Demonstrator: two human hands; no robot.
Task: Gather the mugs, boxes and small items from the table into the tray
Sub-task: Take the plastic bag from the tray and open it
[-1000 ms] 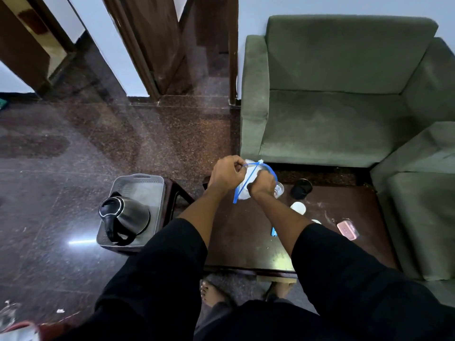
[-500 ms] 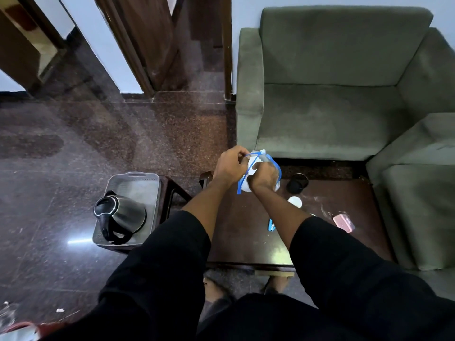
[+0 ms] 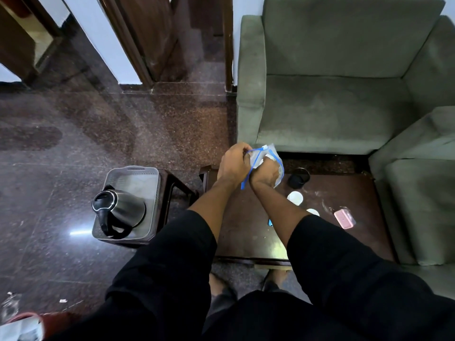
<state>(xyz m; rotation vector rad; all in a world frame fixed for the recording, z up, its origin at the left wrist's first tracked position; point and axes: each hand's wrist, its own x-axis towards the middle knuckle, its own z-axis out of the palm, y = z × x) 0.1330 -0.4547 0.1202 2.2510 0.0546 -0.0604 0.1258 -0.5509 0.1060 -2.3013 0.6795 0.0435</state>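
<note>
Over the far left of the dark wooden table (image 3: 246,232), both hands hold a clear zip bag with a blue seal (image 3: 272,156). My left hand (image 3: 232,164) pinches the bag's blue rim. My right hand (image 3: 264,174) is pushed into the bag's mouth and closed on something white that I cannot make out. On the table lie a black mug (image 3: 298,178), two white round items (image 3: 295,198) (image 3: 313,212), a pink box (image 3: 344,219) and a small blue item (image 3: 270,222). The grey tray (image 3: 138,178) stands on a side stool to the left.
A steel electric kettle (image 3: 118,210) fills the near half of the tray. Green sofas (image 3: 332,107) border the table at the back and right. Dark polished floor lies to the left, and my bare feet (image 3: 219,284) show under the table's near edge.
Both hands have stayed together at the bag, rising slightly. The right hand has gone deeper into the bag's mouth. The camera has tilted a little.
</note>
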